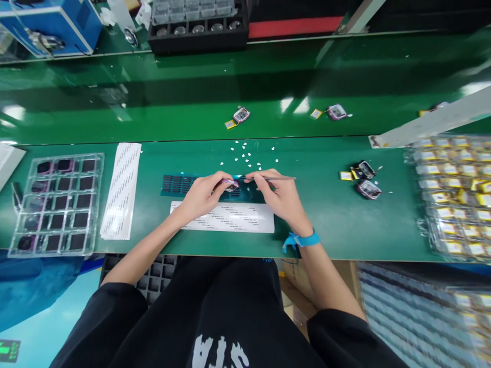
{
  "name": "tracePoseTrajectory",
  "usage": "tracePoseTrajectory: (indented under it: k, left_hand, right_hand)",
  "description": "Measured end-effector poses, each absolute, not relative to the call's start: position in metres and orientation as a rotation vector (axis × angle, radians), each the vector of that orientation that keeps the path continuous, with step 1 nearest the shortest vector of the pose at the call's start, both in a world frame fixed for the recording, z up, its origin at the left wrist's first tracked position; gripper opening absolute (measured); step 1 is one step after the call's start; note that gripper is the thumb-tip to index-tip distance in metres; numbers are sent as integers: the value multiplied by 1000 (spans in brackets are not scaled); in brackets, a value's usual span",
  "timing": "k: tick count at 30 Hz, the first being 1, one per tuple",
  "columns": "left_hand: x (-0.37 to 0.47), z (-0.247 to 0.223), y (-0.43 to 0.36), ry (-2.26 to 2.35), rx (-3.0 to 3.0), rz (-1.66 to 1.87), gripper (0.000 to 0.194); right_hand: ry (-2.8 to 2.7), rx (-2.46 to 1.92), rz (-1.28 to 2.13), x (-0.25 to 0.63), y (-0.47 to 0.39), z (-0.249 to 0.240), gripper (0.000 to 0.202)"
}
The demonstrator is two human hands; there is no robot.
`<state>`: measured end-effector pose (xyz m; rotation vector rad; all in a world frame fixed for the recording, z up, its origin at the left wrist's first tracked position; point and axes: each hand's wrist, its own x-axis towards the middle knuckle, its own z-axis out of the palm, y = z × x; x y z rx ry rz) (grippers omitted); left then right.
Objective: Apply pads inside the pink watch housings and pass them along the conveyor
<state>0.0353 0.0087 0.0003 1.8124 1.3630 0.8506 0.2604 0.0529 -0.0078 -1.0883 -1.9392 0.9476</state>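
My left hand (205, 193) is closed on a small pink-rimmed watch case (231, 186), its inside facing up. My right hand (275, 191) pinches thin metal tweezers (282, 178), whose tip points left toward the case. Beneath the hands lies a blue-green sheet with rows of black strips (178, 185). Nearer to me is a white printed adhesive sheet (233, 219). Several tiny white pieces (245, 155) are scattered just beyond my hands. A blue band (303, 240) circles my right wrist.
A clear tray (97, 204) of dark square parts stands at left beside white printed strips (120, 191). Open watch cases with yellow batteries lie at right (369, 189) and farther back (241, 115). Stacked trays of batteries (441, 197) fill the right end, below a slanted white bar (433, 120).
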Motion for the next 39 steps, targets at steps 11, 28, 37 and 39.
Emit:
tracePoseTrajectory:
  k: [11,28,37,39]
  left_hand:
    - [35,-15,9,1273,2090,645,28]
    - [34,3,10,1101,2006,801,22]
    - [15,30,24,1182,726,1263,11]
    - [15,22,26,1169,563,1192,8]
  right_hand:
    - [-2000,-1053,924,260,58,-21,28]
    - [-1996,-971,664,253,83,9,24]
    - [-1936,-709,365,241,76,-2,29]
    - [-2013,-641,303,240,72,-4,38]
